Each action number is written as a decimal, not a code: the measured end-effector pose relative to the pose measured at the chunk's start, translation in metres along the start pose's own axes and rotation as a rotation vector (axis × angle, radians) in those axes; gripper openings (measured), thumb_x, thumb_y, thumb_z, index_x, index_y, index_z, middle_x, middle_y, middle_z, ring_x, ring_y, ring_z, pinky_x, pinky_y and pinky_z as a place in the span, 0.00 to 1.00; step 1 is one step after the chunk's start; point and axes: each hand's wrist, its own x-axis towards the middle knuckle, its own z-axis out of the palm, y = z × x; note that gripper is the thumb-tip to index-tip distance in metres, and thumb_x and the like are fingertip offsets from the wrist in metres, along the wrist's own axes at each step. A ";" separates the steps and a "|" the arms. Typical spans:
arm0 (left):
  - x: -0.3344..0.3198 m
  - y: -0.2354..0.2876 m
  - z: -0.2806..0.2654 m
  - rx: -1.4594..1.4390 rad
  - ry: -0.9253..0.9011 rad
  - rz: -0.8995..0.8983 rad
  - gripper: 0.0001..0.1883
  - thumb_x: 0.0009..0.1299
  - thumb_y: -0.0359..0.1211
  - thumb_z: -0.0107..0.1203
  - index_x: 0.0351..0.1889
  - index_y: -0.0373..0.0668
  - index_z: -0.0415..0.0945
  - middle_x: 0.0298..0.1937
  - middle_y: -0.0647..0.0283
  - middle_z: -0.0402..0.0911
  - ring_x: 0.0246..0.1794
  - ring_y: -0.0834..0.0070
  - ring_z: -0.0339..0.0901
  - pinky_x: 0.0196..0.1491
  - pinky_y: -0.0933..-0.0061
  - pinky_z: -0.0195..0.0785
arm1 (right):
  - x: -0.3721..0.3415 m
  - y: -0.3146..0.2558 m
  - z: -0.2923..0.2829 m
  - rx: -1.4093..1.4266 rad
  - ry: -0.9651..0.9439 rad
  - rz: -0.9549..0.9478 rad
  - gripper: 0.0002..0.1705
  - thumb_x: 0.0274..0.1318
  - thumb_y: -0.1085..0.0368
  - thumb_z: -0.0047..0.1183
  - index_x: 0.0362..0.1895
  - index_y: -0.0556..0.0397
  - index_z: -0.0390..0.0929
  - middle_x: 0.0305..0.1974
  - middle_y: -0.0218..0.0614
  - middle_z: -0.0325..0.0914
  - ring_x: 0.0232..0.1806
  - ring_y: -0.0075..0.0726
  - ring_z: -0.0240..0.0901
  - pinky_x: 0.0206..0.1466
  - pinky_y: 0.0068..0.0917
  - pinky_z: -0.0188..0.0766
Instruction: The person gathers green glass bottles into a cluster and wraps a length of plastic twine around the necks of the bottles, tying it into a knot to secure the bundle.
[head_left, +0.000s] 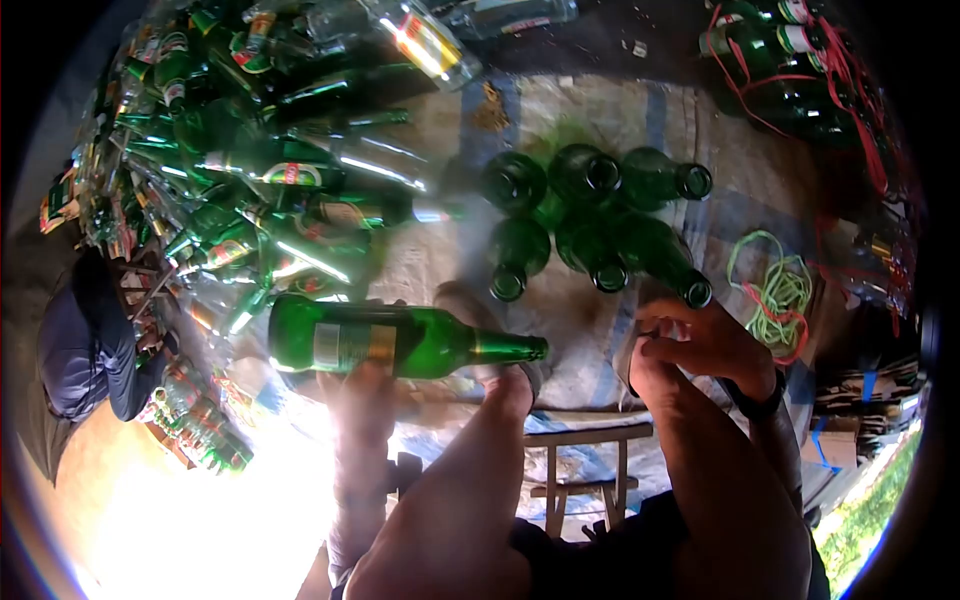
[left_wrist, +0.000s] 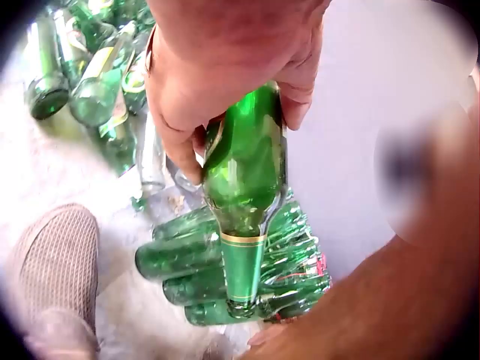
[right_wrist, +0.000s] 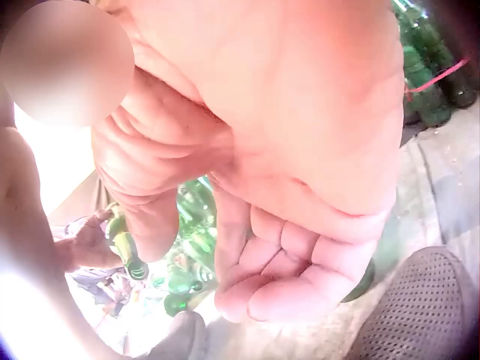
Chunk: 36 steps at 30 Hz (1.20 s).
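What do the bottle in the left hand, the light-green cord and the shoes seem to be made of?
Bottle: probably glass, smooth and glossy; see-through green with bright highlights.
Cord: perhaps plastic, by its vivid colour; finish too small to tell.
Shoes: apparently matte mesh fabric; rows of small holes show.

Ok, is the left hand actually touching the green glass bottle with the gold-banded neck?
Touching. The left wrist view shows it plainly: the left hand curls around the green glass bottle, digits against both sides of its body.

Labelled green bottle [head_left: 425, 341], held sideways, neck [head_left: 507, 347] rightward
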 end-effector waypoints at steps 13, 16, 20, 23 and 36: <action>0.005 -0.071 0.014 -0.731 -0.429 -0.795 0.32 0.66 0.39 0.72 0.67 0.44 0.72 0.63 0.60 0.80 0.66 0.63 0.77 0.72 0.53 0.68 | 0.021 -0.057 0.037 -0.332 0.047 -0.603 0.40 0.53 0.56 0.69 0.71 0.44 0.72 0.38 0.31 0.74 0.33 0.37 0.79 0.38 0.34 0.80; 0.005 -0.075 0.019 -0.702 -0.436 -0.834 0.35 0.66 0.42 0.72 0.69 0.44 0.69 0.63 0.61 0.78 0.66 0.64 0.75 0.73 0.54 0.65 | 0.024 -0.070 0.041 -0.479 0.068 -0.813 0.32 0.54 0.56 0.69 0.64 0.43 0.77 0.35 0.27 0.71 0.29 0.29 0.75 0.32 0.29 0.76; 0.005 -0.082 0.017 -0.716 -0.492 -0.952 0.34 0.69 0.43 0.69 0.69 0.43 0.67 0.62 0.60 0.78 0.65 0.64 0.75 0.72 0.54 0.66 | 0.025 -0.084 0.047 -0.576 0.149 -0.978 0.21 0.55 0.59 0.67 0.53 0.45 0.82 0.35 0.26 0.75 0.25 0.24 0.72 0.28 0.23 0.73; 0.003 -0.088 0.021 -0.695 -0.526 -0.988 0.30 0.74 0.45 0.63 0.68 0.42 0.69 0.62 0.57 0.80 0.63 0.62 0.78 0.66 0.53 0.72 | 0.026 -0.087 0.051 -0.572 0.168 -1.030 0.17 0.54 0.61 0.65 0.49 0.47 0.83 0.37 0.26 0.77 0.23 0.21 0.72 0.28 0.22 0.71; 0.022 -0.105 0.050 -0.533 -0.793 -1.065 0.29 0.81 0.51 0.49 0.69 0.39 0.68 0.60 0.52 0.82 0.54 0.60 0.85 0.45 0.57 0.87 | 0.036 -0.085 0.058 -0.584 0.266 -0.969 0.19 0.52 0.60 0.67 0.47 0.55 0.83 0.21 0.22 0.70 0.16 0.23 0.68 0.19 0.25 0.62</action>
